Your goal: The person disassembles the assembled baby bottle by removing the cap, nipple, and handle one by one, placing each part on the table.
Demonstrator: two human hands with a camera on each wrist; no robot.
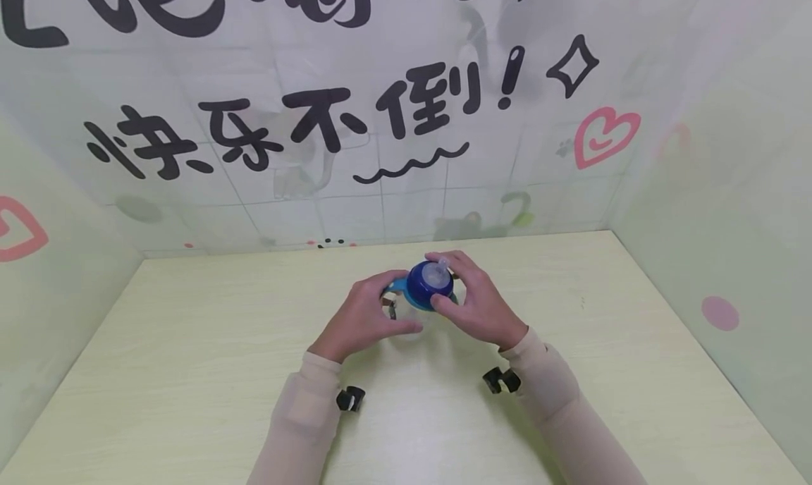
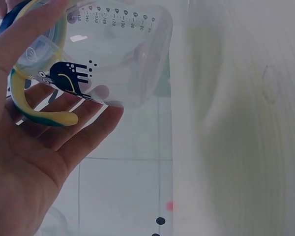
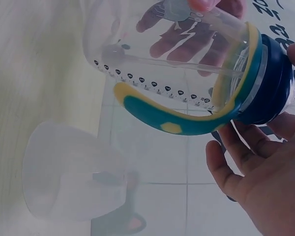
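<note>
A clear baby bottle [image 2: 123, 64] with a dark blue collar [image 3: 268, 81] and a translucent teat [image 1: 438, 273] is held over the table, tilted. My left hand [image 1: 361, 316] holds its body, with the thumb on one side and fingertips on the other. At the collar, the thumb and fingers of my right hand [image 1: 478, 305] grip from the right. Curved teal-and-yellow handles [image 3: 167, 118] stick out below the collar. Measuring marks and a dark animal print show on the bottle's wall in the left wrist view.
A translucent cup-shaped cap [image 3: 73, 172] stands on the pale wooden table [image 1: 222, 372], beyond the right hand. Behind the table rises a white wall sheet [image 1: 317, 210] with black lettering. Pale side panels [image 1: 717, 245] flank the table.
</note>
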